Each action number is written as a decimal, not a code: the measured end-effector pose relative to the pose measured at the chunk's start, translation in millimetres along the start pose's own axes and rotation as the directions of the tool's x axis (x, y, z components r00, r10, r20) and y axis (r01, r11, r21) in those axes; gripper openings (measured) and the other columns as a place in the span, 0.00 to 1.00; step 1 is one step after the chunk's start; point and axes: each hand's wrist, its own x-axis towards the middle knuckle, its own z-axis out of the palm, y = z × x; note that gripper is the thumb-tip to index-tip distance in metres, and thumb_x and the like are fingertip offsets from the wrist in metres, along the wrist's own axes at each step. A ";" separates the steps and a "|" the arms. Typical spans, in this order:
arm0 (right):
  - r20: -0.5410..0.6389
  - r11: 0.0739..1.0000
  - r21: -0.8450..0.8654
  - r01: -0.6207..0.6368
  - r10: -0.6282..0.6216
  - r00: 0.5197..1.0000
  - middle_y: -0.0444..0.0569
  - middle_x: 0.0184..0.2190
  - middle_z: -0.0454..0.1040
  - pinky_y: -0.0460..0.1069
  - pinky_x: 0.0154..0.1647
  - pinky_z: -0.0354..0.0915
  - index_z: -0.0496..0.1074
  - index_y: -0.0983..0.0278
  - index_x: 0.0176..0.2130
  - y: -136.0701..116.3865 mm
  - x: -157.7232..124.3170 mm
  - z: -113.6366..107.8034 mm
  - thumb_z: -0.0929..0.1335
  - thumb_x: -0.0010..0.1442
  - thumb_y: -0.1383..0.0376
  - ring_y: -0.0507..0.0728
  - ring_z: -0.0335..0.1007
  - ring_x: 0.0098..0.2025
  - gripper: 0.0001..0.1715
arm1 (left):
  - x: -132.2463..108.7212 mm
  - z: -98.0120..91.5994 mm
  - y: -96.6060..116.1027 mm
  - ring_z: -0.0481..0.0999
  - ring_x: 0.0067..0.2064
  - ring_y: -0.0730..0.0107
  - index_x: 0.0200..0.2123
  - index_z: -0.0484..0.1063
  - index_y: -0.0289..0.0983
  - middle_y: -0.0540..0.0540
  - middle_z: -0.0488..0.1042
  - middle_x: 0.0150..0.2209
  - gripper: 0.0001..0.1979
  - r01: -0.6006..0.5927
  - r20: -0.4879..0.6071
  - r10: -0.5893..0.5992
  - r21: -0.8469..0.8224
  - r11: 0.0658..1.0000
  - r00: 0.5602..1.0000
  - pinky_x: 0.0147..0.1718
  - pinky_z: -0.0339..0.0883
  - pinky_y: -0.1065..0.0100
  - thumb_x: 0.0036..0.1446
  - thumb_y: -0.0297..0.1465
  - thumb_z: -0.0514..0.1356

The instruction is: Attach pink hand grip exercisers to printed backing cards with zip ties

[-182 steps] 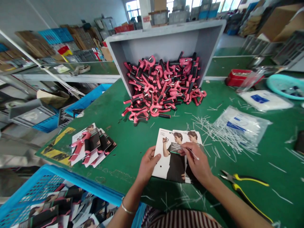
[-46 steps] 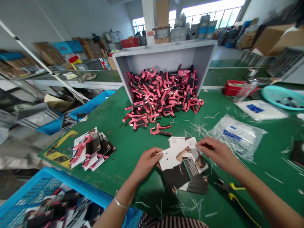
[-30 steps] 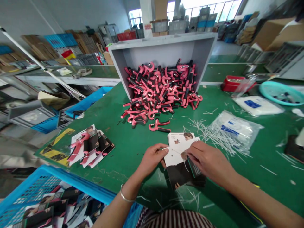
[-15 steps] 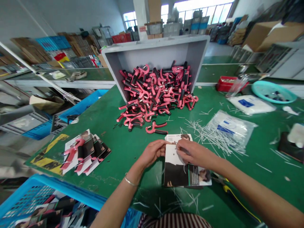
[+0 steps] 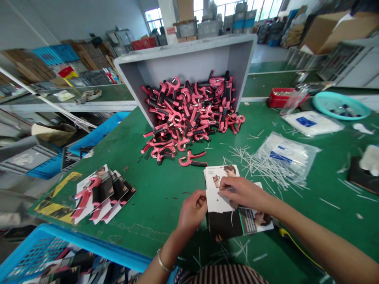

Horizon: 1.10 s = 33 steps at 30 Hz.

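The left hand (image 5: 192,213) is grasping a stack of printed cardboard cards (image 5: 220,207) on the green table (image 5: 161,209), while the right hand (image 5: 244,193) is pinching the top card between its fingers (image 5: 225,189). A pink hand gripper (image 5: 192,159) is lying just beyond.

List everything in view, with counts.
bin: one, grey, far end of table
grippers: many, pink and black, heaped in bin, spilling out
loose gripper: one, pink and black, on table below heap
carded grippers: several, pink and black, fanned at table's left
cards: several, white and black, under hands
crate: one, blue, near left, full of cards
ties: many, white, loose, right of cards
bags: two, white, table's right
basin: one, teal, far right
box: one, red, far right
pliers: one, yellow handles, partly hidden, right of cards
table: one, green, under all these
left hand: one, bare, holding cards, bangle on wrist
right hand: one, bare, on top card
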 end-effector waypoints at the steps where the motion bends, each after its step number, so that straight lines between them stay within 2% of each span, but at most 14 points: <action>1: -0.005 0.999 0.051 -0.015 0.016 1.000 0.43 0.32 0.74 0.47 0.36 0.58 0.70 0.61 0.34 0.3 -1.7 0.7 0.67 0.62 0.64 0.54 0.68 0.34 0.04 | -6.6 -2.6 -2.0 0.66 0.27 0.76 0.34 0.73 0.36 0.53 0.69 0.26 0.04 -0.035 -0.009 0.036 0.085 0.996 0.999 0.28 0.59 0.75 0.56 0.26 0.58; 4: -0.023 0.978 0.200 -0.066 0.072 0.997 0.42 0.30 0.73 0.47 0.35 0.58 0.71 0.62 0.33 0.2 -6.4 6.3 0.67 0.61 0.63 0.53 0.67 0.32 0.05 | -27.5 -13.5 -9.5 0.69 0.29 0.74 0.33 0.74 0.37 0.51 0.72 0.27 0.07 -0.071 -0.009 0.074 0.205 0.976 0.997 0.33 0.62 0.73 0.58 0.23 0.57; 6: -0.034 0.957 0.275 -0.089 0.103 0.994 0.42 0.29 0.72 0.47 0.35 0.57 0.72 0.62 0.33 0.5 -8.0 10.8 0.68 0.60 0.62 0.52 0.66 0.32 0.05 | -38.8 -21.3 -11.1 0.71 0.29 0.74 0.34 0.75 0.37 0.51 0.74 0.28 0.07 -0.071 0.012 0.070 0.176 0.982 0.997 0.35 0.64 0.72 0.59 0.24 0.57; 9: -0.039 0.908 0.406 -0.104 0.131 0.991 0.42 0.30 0.70 0.46 0.33 0.57 0.71 0.62 0.34 3.5 -6.4 14.5 0.68 0.60 0.60 0.52 0.64 0.31 0.08 | -47.0 -30.4 -3.8 0.75 0.33 0.72 0.37 0.75 0.37 0.49 0.75 0.30 0.06 -0.089 0.113 0.082 0.060 0.994 0.990 0.37 0.67 0.71 0.62 0.27 0.58; 12: 0.038 0.792 0.597 -0.126 0.129 0.991 0.41 0.28 0.66 0.45 0.28 0.54 0.69 0.63 0.34 7.6 -1.6 12.5 0.70 0.58 0.57 0.50 0.60 0.28 0.11 | -46.0 -35.6 10.0 0.76 0.40 0.69 0.42 0.76 0.38 0.45 0.77 0.38 0.07 -0.132 0.222 0.145 -0.070 0.989 0.964 0.40 0.69 0.69 0.62 0.29 0.59; 15: 0.122 0.650 0.741 -0.170 0.119 0.985 0.39 0.26 0.64 0.44 0.24 0.49 0.68 0.63 0.34 8.6 3.3 9.6 0.72 0.56 0.56 0.48 0.55 0.24 0.15 | -42.2 -38.3 23.1 0.76 0.45 0.67 0.49 0.74 0.39 0.42 0.76 0.44 0.12 -0.198 0.236 0.233 -0.162 0.967 0.943 0.44 0.71 0.67 0.61 0.27 0.59; 19: 0.131 0.461 0.861 -0.217 0.211 0.969 0.37 0.24 0.64 0.43 0.22 0.48 0.66 0.62 0.34 4.9 6.9 12.7 0.75 0.51 0.55 0.47 0.55 0.22 0.20 | -39.1 -41.9 37.5 0.76 0.48 0.66 0.54 0.70 0.42 0.43 0.78 0.45 0.18 -0.328 0.253 0.358 -0.152 0.932 0.899 0.48 0.70 0.64 0.62 0.23 0.57; 22: 0.130 0.387 0.895 -0.221 0.249 0.960 0.39 0.26 0.68 0.44 0.24 0.53 0.66 0.62 0.34 2.2 7.4 18.0 0.76 0.48 0.55 0.48 0.61 0.24 0.21 | -39.9 -45.0 44.4 0.74 0.51 0.64 0.56 0.69 0.43 0.43 0.78 0.47 0.20 -0.375 0.261 0.386 -0.096 0.922 0.885 0.51 0.69 0.61 0.63 0.23 0.56; 24: 0.129 0.379 0.900 -0.215 0.240 0.962 0.40 0.27 0.69 0.44 0.26 0.55 0.67 0.62 0.34 1.1 7.4 20.4 0.76 0.48 0.55 0.49 0.63 0.25 0.20 | -40.9 -45.8 46.5 0.74 0.50 0.64 0.57 0.69 0.44 0.43 0.78 0.46 0.20 -0.395 0.237 0.393 -0.041 0.918 0.888 0.50 0.69 0.61 0.64 0.22 0.54; 28: 0.037 0.467 0.874 -0.136 0.215 0.976 0.44 0.33 0.71 0.46 0.31 0.60 0.70 0.63 0.36 -2.7 8.0 21.0 0.74 0.52 0.55 0.51 0.65 0.31 0.18 | -37.1 -39.1 45.8 0.74 0.45 0.65 0.47 0.77 0.42 0.43 0.75 0.43 0.13 -0.382 0.041 0.380 0.070 0.922 0.924 0.44 0.70 0.66 0.63 0.25 0.55; 30: 0.009 0.528 0.842 -0.110 0.190 0.982 0.45 0.33 0.71 0.47 0.33 0.61 0.71 0.63 0.37 -6.6 8.9 20.7 0.73 0.55 0.54 0.52 0.66 0.32 0.16 | -30.6 -31.4 42.2 0.74 0.43 0.66 0.41 0.79 0.40 0.42 0.74 0.42 0.12 -0.320 0.047 0.317 0.062 0.945 0.947 0.42 0.69 0.68 0.63 0.27 0.55; 33: -0.013 0.641 0.765 -0.058 0.105 0.994 0.44 0.32 0.70 0.47 0.34 0.61 0.71 0.62 0.38 -13.5 9.9 21.3 0.70 0.59 0.55 0.52 0.65 0.33 0.13 | -18.1 -18.8 32.8 0.74 0.38 0.66 0.40 0.79 0.38 0.44 0.76 0.36 0.12 -0.173 0.090 0.169 0.038 0.984 0.981 0.40 0.68 0.68 0.62 0.27 0.55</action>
